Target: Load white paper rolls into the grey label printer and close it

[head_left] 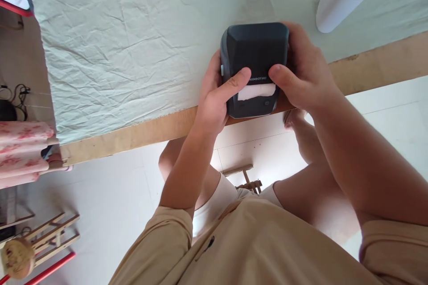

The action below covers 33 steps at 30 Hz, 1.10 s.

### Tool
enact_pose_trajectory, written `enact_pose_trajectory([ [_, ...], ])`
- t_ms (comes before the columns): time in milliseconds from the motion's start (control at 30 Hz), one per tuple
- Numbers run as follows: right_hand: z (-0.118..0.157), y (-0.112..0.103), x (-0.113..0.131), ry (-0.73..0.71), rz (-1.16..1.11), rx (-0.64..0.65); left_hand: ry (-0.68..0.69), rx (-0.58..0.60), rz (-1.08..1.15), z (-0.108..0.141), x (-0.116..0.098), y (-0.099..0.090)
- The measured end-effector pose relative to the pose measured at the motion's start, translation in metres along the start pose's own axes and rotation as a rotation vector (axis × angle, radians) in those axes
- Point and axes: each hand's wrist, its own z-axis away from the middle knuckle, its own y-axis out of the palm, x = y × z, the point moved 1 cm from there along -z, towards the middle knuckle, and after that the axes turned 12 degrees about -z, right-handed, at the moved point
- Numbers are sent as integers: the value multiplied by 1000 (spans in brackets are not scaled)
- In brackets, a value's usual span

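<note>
A dark label printer (256,51) with "NIIMBOT" lettering is held between both hands above the table's front edge. A strip of white label paper (257,91) sticks out of its front slot. My left hand (217,93) grips the printer's left side, its thumb lying on the top near the lettering. On the opposite side my right hand (304,69) clasps the casing, the thumb resting on the top face. The fingers beneath and behind the printer are mostly hidden. A power button shows at its front right corner.
A pale green cloth (133,44) covers the table, with a bare wooden edge (133,140) in front. A white paper roll (343,4) lies at the back right. At left are floral fabric (25,149), dark cables (22,98) and a wooden stool (47,242) on the floor.
</note>
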Motion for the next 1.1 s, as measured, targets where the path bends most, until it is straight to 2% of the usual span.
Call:
enact_pose_trajectory([
  [167, 1, 1, -2, 9, 26, -66, -32, 45, -55, -9, 9, -10],
  [400, 2, -1, -5, 3, 45, -33, 18, 124, 27, -6, 5, -12],
  [600, 4, 0, -5, -10, 39, -50, 19, 95, -22, -5, 2, -11],
  [733, 4, 1, 0, -5, -17, -46, 86, 130, 4, -10, 7, -13],
  [833, 4, -1, -2, 6, -36, -41, 65, 87, 50, -13, 12, -15],
  [1000, 5, -3, -15, -77, -138, -52, -21, -102, 78, -16, 21, -17],
  [1100, 6, -3, -16, -73, -201, -51, -27, -109, 98, -17, 24, -19],
])
